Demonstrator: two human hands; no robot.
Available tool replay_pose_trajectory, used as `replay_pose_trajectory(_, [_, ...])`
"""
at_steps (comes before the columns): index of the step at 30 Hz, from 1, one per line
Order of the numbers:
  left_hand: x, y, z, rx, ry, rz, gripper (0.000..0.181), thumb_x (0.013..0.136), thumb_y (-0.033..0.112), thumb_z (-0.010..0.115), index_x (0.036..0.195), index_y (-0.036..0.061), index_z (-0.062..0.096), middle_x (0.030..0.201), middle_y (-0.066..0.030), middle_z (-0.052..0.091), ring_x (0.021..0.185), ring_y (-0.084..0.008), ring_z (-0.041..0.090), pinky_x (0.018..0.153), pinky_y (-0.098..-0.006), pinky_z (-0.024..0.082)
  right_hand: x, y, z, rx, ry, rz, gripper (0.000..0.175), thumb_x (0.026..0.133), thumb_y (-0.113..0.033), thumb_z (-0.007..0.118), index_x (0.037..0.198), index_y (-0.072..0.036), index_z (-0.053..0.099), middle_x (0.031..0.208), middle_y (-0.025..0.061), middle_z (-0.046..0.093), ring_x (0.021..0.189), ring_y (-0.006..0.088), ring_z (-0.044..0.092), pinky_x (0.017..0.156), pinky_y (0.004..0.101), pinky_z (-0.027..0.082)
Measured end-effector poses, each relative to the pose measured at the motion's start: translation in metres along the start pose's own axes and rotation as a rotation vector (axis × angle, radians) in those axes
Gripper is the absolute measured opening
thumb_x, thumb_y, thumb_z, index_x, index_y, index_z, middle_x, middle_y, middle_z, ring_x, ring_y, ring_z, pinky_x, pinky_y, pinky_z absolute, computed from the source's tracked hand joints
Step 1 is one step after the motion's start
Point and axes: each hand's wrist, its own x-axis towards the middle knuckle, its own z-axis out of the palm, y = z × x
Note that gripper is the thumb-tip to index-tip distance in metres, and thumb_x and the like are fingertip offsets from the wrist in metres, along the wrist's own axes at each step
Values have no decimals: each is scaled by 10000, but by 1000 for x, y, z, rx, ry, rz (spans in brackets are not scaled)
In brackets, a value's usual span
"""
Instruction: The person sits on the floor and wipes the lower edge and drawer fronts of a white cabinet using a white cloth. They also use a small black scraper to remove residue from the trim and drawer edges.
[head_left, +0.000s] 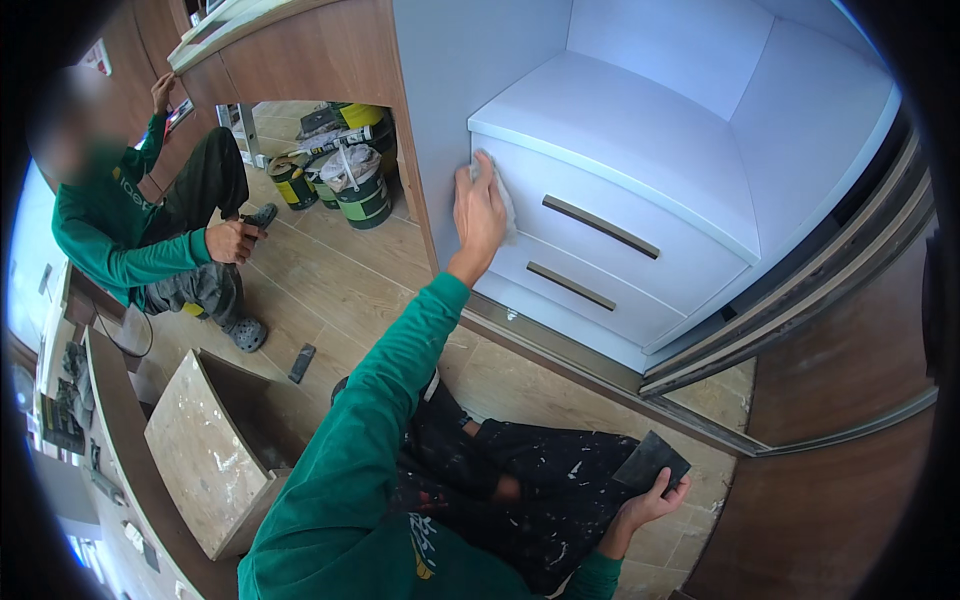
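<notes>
My left hand (481, 210) reaches out and presses a whitish cloth (509, 206) against the left end of a white drawer unit. The cloth touches the edge where the upper drawer front (585, 184) meets the grey side panel (442, 97). Dark bar handles (600, 226) run across both drawers; the lower drawer front (626, 315) sits below. Low over my paint-spotted black trousers (555, 457), my right hand (654, 501) grips a thin black rectangular sheet (649, 463) by its lower corner. What the sheet is made of, I cannot tell.
At the left a person (112, 210) in a green top sits near several paint buckets (364, 199). A paint-marked wooden box (206, 450) stands beside my left arm. A dark block (301, 363) lies on the wood-look floor. Sliding-door tracks (795, 300) curve along the right.
</notes>
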Motion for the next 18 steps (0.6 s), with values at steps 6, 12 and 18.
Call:
replay_pose_trajectory(6, [-24, -33, 7, 51, -59, -35, 471, 1005, 79, 541, 1472, 15, 532, 1163, -267, 547, 1049, -456, 586, 899, -502, 485, -3, 3, 6, 11, 26, 13, 169, 999, -108, 680, 1090, -5, 581, 1001, 37, 607, 910, 130, 562, 859, 290, 483])
replay_pose_trajectory(12, [9, -4, -2, -15, -4, 35, 480, 990, 74, 552, 1468, 30, 537, 1113, -263, 566, 1022, -458, 598, 881, -500, 497, 0, 11, -5, 17, 22, 25, 217, 985, -122, 706, 1115, 5, 586, 1042, 57, 629, 944, 154, 579, 885, 311, 491])
replay_pose_trajectory(18, [-26, -32, -3, -19, -62, -83, 422, 1001, 151, 606, 1405, 31, 600, 1150, -229, 617, 1062, -429, 626, 892, -475, 511, -1, 12, -5, 18, -5, 24, 139, 1005, -72, 662, 1112, -10, 599, 1007, 39, 634, 907, 119, 584, 847, 276, 500])
